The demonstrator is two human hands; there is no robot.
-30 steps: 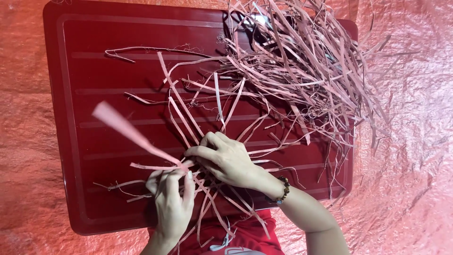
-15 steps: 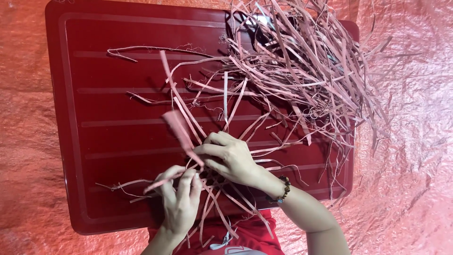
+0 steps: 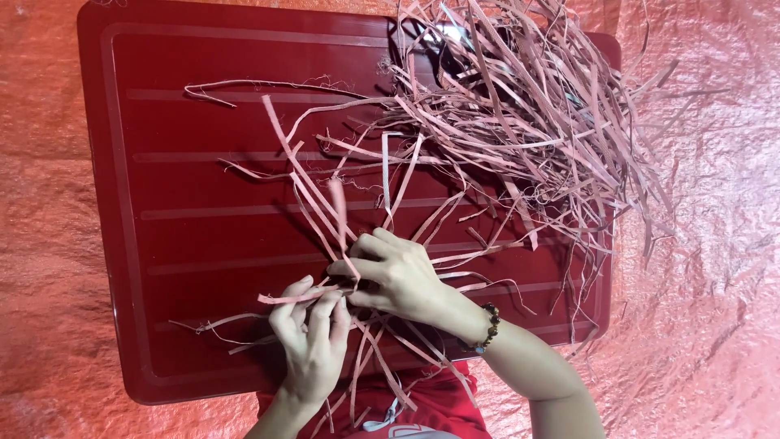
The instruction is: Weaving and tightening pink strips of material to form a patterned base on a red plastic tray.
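The left half of the red tray (image 3: 162, 244) lies bare, open room for hands. A tangled heap of pink strips (image 3: 528, 106) fills the far right corner and spills over the right rim. Loose strips (image 3: 309, 179) trail across the middle. Both hands (image 3: 357, 301) crowd the near centre among crossing strips

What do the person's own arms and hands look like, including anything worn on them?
Both forearms are bare, with no sleeves or gloves. The left hand wears nothing visible. The right hand has a dark beaded bracelet with a few amber-coloured beads round the wrist.
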